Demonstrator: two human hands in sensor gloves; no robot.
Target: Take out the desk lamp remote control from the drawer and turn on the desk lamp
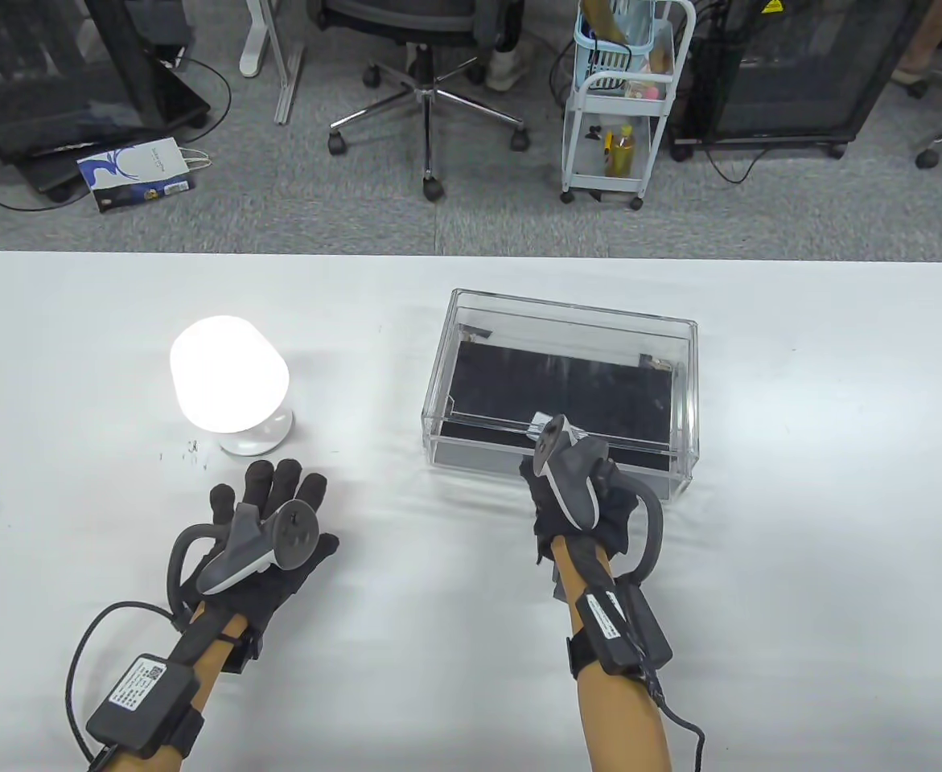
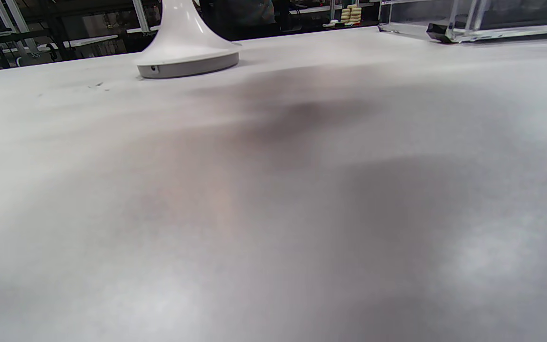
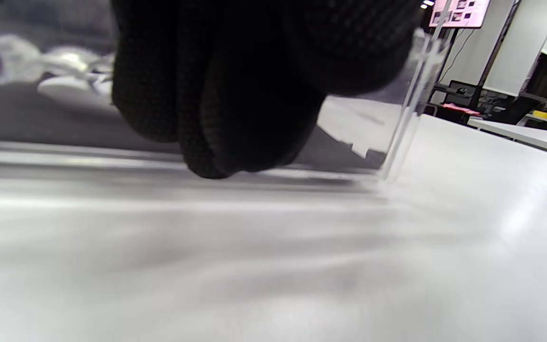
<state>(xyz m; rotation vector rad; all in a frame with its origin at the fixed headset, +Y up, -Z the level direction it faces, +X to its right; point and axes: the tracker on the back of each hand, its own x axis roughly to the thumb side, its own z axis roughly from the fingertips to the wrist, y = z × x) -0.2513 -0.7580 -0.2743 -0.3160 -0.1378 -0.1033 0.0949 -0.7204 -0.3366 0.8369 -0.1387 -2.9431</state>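
The white desk lamp stands at the left of the table and glows brightly; its base shows in the left wrist view. My left hand lies flat and empty on the table just in front of the lamp base, fingers stretched out. The clear acrylic drawer box with a black lining sits at the centre right. My right hand is at the box's front face, with its fingers curled together against the clear front. No remote control shows in any view.
The table's far edge runs behind the box. Beyond it on the floor are an office chair and a white trolley. The box's corner shows in the left wrist view, and its clear wall in the right wrist view.
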